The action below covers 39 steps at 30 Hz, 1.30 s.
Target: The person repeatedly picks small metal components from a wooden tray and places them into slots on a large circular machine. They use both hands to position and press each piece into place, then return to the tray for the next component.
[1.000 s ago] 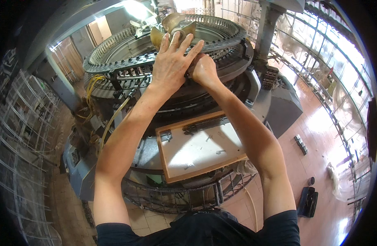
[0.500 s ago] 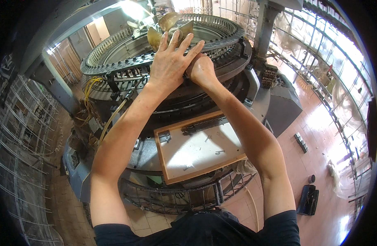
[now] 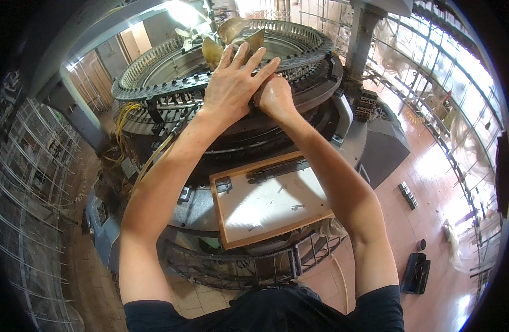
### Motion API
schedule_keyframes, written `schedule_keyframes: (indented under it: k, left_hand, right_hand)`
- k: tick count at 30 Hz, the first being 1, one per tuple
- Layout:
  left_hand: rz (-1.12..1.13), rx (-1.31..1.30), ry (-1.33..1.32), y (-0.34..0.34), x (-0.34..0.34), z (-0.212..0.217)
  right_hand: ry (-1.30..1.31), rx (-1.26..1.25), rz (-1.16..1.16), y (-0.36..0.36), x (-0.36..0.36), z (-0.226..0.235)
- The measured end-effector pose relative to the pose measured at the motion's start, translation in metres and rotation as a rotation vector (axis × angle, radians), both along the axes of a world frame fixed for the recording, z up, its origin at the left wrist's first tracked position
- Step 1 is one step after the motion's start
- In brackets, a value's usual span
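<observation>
Both arms reach forward to a large circular knitting machine [image 3: 254, 135]. My left hand [image 3: 229, 88] lies against the front of its raised dark ring [image 3: 174, 88], fingers stretched and spread upward. Close beside it on the right, my right hand [image 3: 274, 97] is closed like a fist at the same ring. Whatever sits inside that fist is hidden, as is the spot on the machine behind both hands. Just beyond my left fingertips stand the brownish blades of a fan [image 3: 257, 40]. Below the hands, a wood-framed white tray [image 3: 240, 207] rests on the machine's ledge, holding several small metal pieces and a long dark bar.
Yellow tubes [image 3: 125, 119] hang at the machine's left. A grey pillar [image 3: 362, 41] rises at the back right. Wire racks [image 3: 27, 221] line the left side. On the tiled floor at right lie a dark block [image 3: 407, 195] and an open black case [image 3: 416, 274].
The view has shifted slightly. Both hands keep nearly the same place and pose on the ring, and the tray has not moved.
</observation>
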<state>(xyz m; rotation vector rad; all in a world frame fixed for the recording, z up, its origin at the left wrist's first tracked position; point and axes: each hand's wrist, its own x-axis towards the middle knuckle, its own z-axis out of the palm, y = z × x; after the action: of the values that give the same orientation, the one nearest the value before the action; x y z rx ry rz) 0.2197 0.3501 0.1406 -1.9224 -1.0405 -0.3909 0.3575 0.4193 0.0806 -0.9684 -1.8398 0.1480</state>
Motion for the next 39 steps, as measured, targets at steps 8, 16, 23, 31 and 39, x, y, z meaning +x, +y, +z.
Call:
schedule_keyframes:
  k: [8, 16, 23, 31, 39]
  left_hand:
    - [-0.004, -0.052, -0.036, 0.0001, -0.0015, -0.0006]
    - [-0.020, -0.033, -0.026, -0.0004, -0.0012, -0.0006]
    - [-0.040, -0.052, -0.049, 0.0001, -0.0014, -0.0005]
    - [-0.038, -0.050, -0.034, 0.0007, -0.0014, -0.0019]
    - [-0.034, -0.035, -0.064, 0.0013, 0.0008, -0.0023]
  right_hand:
    - [0.006, -0.127, 0.028, -0.0001, 0.0002, 0.0038]
    - [0.030, -0.003, -0.005, -0.0030, -0.0002, -0.0002]
    - [-0.004, 0.030, -0.042, -0.0012, -0.0003, -0.0002]
    - [0.007, -0.027, -0.016, -0.0049, 0.0006, 0.0057]
    - [0.020, -0.010, -0.018, -0.0069, 0.0004, 0.0060]
